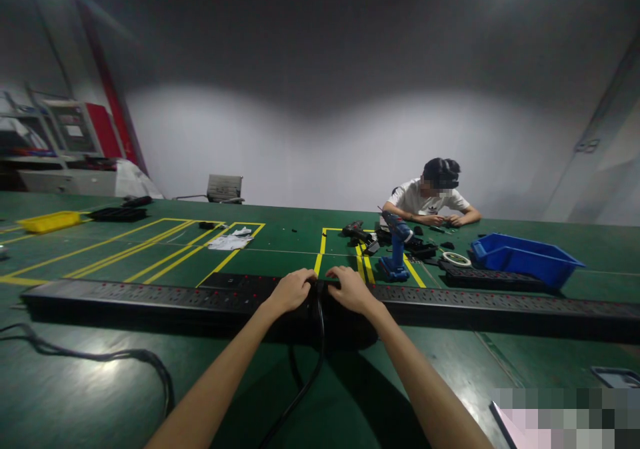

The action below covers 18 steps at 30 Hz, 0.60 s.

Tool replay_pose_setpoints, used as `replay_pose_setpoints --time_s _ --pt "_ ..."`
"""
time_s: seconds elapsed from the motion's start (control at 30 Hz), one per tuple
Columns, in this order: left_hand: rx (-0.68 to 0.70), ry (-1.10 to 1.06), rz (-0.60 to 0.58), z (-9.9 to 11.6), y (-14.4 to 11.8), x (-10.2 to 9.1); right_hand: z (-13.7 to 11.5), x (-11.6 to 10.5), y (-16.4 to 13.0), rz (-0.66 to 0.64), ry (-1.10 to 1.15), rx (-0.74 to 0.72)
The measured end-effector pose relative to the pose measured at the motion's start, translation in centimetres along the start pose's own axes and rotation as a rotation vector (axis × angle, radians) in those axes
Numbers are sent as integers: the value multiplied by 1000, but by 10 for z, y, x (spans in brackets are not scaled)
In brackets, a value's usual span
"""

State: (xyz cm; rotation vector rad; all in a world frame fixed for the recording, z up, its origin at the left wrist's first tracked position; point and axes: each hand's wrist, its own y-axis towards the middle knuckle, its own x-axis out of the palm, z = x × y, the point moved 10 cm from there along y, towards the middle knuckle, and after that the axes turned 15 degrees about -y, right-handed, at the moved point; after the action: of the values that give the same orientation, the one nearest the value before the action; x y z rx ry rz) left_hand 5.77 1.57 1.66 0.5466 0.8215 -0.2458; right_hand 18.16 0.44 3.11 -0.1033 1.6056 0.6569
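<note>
A long black power strip [150, 297] with many sockets lies across the green table in front of me, reaching from far left to far right. My left hand [293, 289] and my right hand [351, 289] both rest on its middle, fingers curled over its far edge, close together. Between my hands a black cable [314, 369] drops from the strip and runs toward me over the table.
A co-worker sits at the far side behind a blue cordless drill [397, 247], small black parts and a tape roll [456, 259]. A blue bin [525, 260] stands at right, a yellow tray [50, 221] far left, another cable [100, 355] near left. Yellow lines mark the table.
</note>
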Motion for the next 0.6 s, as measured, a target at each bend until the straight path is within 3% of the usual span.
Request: replay_pose_setpoints --time_s 0.13,0.6 --pt "-6 13 6 0 0 -1 -26 6 -1 10 119 -103" --pt "7 19 2 2 -1 0 -21 10 -3 56 147 -108"
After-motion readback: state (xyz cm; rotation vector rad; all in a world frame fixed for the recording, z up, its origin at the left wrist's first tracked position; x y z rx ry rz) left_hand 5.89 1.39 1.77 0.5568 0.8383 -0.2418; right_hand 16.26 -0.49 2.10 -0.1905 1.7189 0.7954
